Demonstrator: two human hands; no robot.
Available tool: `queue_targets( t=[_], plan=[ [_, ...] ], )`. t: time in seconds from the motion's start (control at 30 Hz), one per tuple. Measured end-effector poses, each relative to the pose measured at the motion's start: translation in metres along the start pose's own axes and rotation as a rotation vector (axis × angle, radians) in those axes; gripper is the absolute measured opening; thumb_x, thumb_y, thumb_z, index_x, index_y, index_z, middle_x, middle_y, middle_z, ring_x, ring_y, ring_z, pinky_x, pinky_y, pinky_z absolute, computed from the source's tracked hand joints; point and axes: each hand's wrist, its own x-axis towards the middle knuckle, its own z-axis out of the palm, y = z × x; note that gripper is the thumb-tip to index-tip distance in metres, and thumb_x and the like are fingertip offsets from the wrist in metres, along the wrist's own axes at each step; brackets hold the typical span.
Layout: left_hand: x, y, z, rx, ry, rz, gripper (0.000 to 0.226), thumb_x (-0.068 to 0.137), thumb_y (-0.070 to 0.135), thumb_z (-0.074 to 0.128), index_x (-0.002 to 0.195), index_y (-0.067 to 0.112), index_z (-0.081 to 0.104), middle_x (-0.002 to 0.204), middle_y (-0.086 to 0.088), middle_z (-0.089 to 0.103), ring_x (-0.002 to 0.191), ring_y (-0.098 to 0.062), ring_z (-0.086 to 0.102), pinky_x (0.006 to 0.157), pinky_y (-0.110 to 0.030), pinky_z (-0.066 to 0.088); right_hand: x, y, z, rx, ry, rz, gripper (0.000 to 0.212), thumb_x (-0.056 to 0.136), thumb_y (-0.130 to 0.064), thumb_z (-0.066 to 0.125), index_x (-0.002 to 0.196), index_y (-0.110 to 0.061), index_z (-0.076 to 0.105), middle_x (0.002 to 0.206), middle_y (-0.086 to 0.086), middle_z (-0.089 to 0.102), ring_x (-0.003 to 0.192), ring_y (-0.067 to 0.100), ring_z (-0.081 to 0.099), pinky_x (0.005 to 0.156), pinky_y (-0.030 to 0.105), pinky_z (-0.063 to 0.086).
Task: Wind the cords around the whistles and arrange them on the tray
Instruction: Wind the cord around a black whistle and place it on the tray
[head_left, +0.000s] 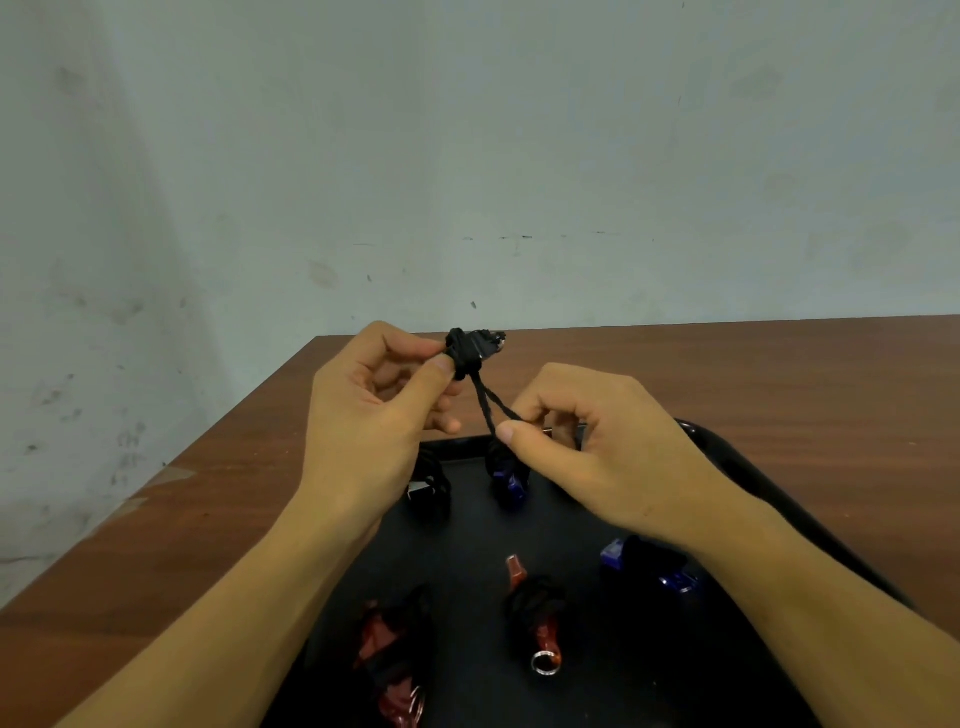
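L hand (363, 410) pinches black whistle (475, 348) w/ cord wound on, held above far edge of tray (769, 483). R hand (582, 441) grip pinches loose cord loop (491, 408) just below whistle. On tray: 5 wound whistles, 2 red (540, 618) near, 2 blue (649, 566), 1 black. Tray on table (779, 374).

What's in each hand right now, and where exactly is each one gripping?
The left hand pinches a black whistle by its cord-wrapped body. The right hand pinches the loose end of that whistle's black cord between thumb and forefinger.
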Motion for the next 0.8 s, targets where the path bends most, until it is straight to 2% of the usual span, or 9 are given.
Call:
queue_targets(
  t=[0.13, 0.2, 0.37, 0.43, 0.5, 0.57, 0.63, 0.7, 0.8],
  plan=[
    [0.0, -0.001, -0.001, 0.17, 0.018, 0.051, 0.005, 0.091, 0.001, 0.066, 0.089, 0.004, 0.063, 0.076, -0.013, 0.071, 0.053, -0.018, 0.063, 0.053, -0.033, 0.056, 0.0, -0.003, -0.001, -0.041, 0.055, -0.081, 0.013, 0.089, -0.032, 0.064, 0.08, -0.024, 0.066, 0.076, -0.013, 0.057, 0.066, 0.011, 0.054, 0.059, 0.018, 0.043],
    [-0.001, 0.0, -0.001, 0.237, 0.007, 0.087, 0.009, 0.09, 0.003, 0.066, 0.086, 0.01, 0.064, 0.077, -0.016, 0.068, 0.054, -0.023, 0.062, 0.052, -0.033, 0.056, -0.001, -0.005, -0.001, 0.001, 0.076, -0.111, 0.008, 0.088, -0.024, 0.07, 0.081, -0.021, 0.068, 0.077, -0.013, 0.058, 0.065, 0.01, 0.053, 0.058, 0.014, 0.041],
    [-0.006, 0.004, 0.002, 0.368, -0.03, 0.142, 0.012, 0.09, 0.006, 0.067, 0.086, 0.017, 0.064, 0.077, -0.014, 0.062, 0.065, -0.033, 0.061, 0.05, -0.016, 0.049, -0.003, -0.006, -0.001, 0.388, 0.11, 0.015, 0.005, 0.086, -0.011, 0.075, 0.082, -0.015, 0.075, 0.071, -0.011, 0.061, 0.06, 0.005, 0.049, 0.059, 0.013, 0.039],
    [-0.008, 0.004, 0.003, 0.402, -0.059, 0.175, 0.012, 0.09, 0.009, 0.067, 0.086, 0.02, 0.064, 0.075, -0.007, 0.063, 0.066, -0.03, 0.061, 0.051, -0.024, 0.051, -0.001, -0.006, -0.001, 0.589, 0.129, 0.106, 0.002, 0.086, -0.011, 0.075, 0.085, -0.012, 0.076, 0.068, -0.007, 0.065, 0.056, 0.001, 0.05, 0.055, 0.013, 0.041],
    [-0.011, 0.003, 0.005, 0.421, -0.1, 0.194, 0.011, 0.09, 0.011, 0.067, 0.087, 0.02, 0.064, 0.072, 0.001, 0.062, 0.065, -0.026, 0.061, 0.057, -0.039, 0.053, 0.002, -0.005, 0.001, 0.791, 0.114, 0.204, 0.005, 0.086, -0.011, 0.075, 0.09, -0.013, 0.078, 0.067, -0.005, 0.066, 0.046, 0.002, 0.046, 0.047, 0.013, 0.033],
    [-0.014, 0.003, 0.007, 0.453, -0.147, 0.231, 0.011, 0.091, 0.011, 0.067, 0.087, 0.02, 0.064, 0.069, 0.0, 0.061, 0.062, -0.022, 0.058, 0.058, -0.041, 0.052, 0.004, -0.005, 0.002, 0.922, 0.075, 0.266, 0.016, 0.083, -0.017, 0.077, 0.099, -0.017, 0.079, 0.064, 0.0, 0.061, 0.047, 0.007, 0.037, 0.043, 0.021, 0.026],
    [-0.016, 0.004, 0.007, 0.505, -0.18, 0.295, 0.013, 0.092, 0.011, 0.066, 0.086, 0.021, 0.062, 0.065, -0.001, 0.058, 0.056, -0.019, 0.055, 0.054, -0.035, 0.048, 0.003, -0.006, 0.003, 0.92, 0.062, 0.287, 0.024, 0.084, -0.018, 0.074, 0.107, -0.016, 0.077, 0.059, -0.008, 0.06, 0.048, 0.007, 0.04, 0.042, 0.019, 0.029],
    [-0.016, 0.005, 0.007, 0.565, -0.2, 0.347, 0.014, 0.091, 0.01, 0.066, 0.086, 0.021, 0.061, 0.061, 0.002, 0.055, 0.053, -0.017, 0.05, 0.05, -0.024, 0.041, 0.002, -0.008, 0.003, 0.794, 0.091, 0.262, 0.022, 0.091, -0.009, 0.067, 0.111, -0.014, 0.075, 0.062, -0.012, 0.067, 0.051, 0.003, 0.057, 0.047, 0.011, 0.041],
    [-0.018, 0.005, 0.007, 0.623, -0.205, 0.378, 0.013, 0.09, 0.008, 0.068, 0.088, 0.02, 0.062, 0.062, 0.005, 0.055, 0.055, -0.014, 0.051, 0.052, -0.014, 0.038, 0.0, -0.005, 0.004, 0.475, 0.15, 0.17, 0.024, 0.094, -0.01, 0.067, 0.114, -0.021, 0.074, 0.084, -0.003, 0.076, 0.076, 0.01, 0.071, 0.068, 0.02, 0.057]
  ],
)
